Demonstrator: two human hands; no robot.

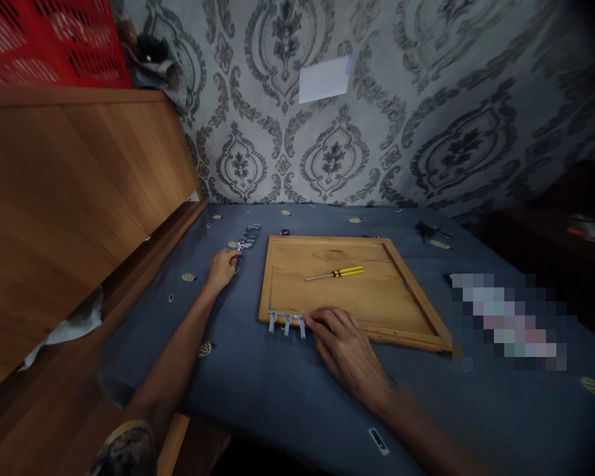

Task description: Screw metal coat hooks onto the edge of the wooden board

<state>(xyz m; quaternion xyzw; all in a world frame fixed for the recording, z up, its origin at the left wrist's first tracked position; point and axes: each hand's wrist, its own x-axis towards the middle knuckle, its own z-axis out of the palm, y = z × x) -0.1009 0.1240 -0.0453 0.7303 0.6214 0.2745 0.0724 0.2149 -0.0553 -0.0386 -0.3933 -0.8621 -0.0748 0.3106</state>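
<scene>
A framed wooden panel (302, 254) lies flat on the dark blue cloth. Across its near left edge sits a row of small silvery metal hooks (287, 323), with several prongs hanging over the side. The thumb and fingertips of my right hand (344, 344) are pinched at the row's right end. Off to the panel's left, my left hand (223, 268) has its fingers closed at a loose cluster of metal hooks (250, 237); what exactly is between them is too small to tell. A yellow-and-black screwdriver (344, 272) rests on the panel, its tip pointing left.
A blue cloth with pineapple prints (258, 383) covers the work surface. Wooden furniture (79, 178) borders it at left, below a red plastic basket (54, 43). A dark tool (431, 231) lies at the back right, and a blurred-out object (508, 320) at right. Patterned wallpaper (287, 132) rises behind.
</scene>
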